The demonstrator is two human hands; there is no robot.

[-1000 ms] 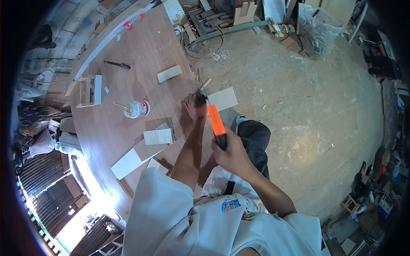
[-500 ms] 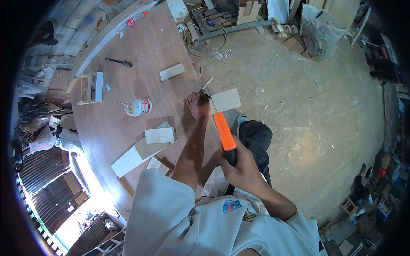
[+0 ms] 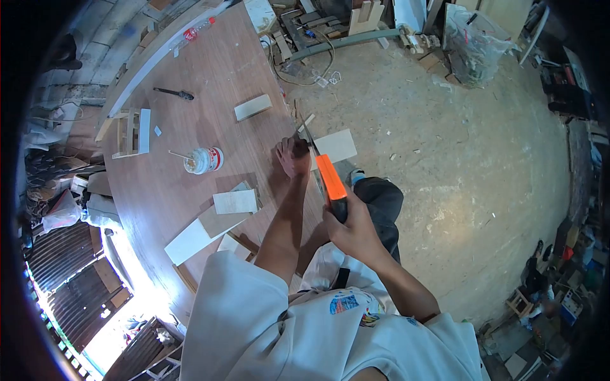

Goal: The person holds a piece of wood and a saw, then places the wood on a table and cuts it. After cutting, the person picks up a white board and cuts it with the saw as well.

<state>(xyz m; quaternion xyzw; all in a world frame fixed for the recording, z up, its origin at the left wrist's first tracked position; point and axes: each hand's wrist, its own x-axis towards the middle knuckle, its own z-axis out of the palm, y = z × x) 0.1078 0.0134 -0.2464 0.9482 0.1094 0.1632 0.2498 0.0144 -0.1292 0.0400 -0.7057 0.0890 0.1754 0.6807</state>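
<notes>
My right hand (image 3: 351, 223) is wrapped round the black grip of a saw with an orange handle (image 3: 330, 175). The thin saw blade (image 3: 307, 132) points away from me, along the table's right edge, just beside my left hand (image 3: 293, 156). That left hand presses down at the edge, fingers towards the tabletop; a small dark thing lies under or beside them, too shaded to make out. A pale board (image 3: 336, 146) shows beyond the edge, right of the blade. Whether the left hand grips anything is hidden.
On the wooden table (image 3: 216, 70) are a wood block (image 3: 253, 108), a jar with a stick (image 3: 204, 160), a dark tool (image 3: 173, 93), a bottle (image 3: 199, 29), a small wooden frame (image 3: 133, 133) and white boards (image 3: 189, 241). A plastic bag (image 3: 476, 47) stands on the floor.
My right hand and the saw have moved slightly forward, away from my body, so more blade shows past the left hand. The left hand stays at the table edge. The view has shifted a little.
</notes>
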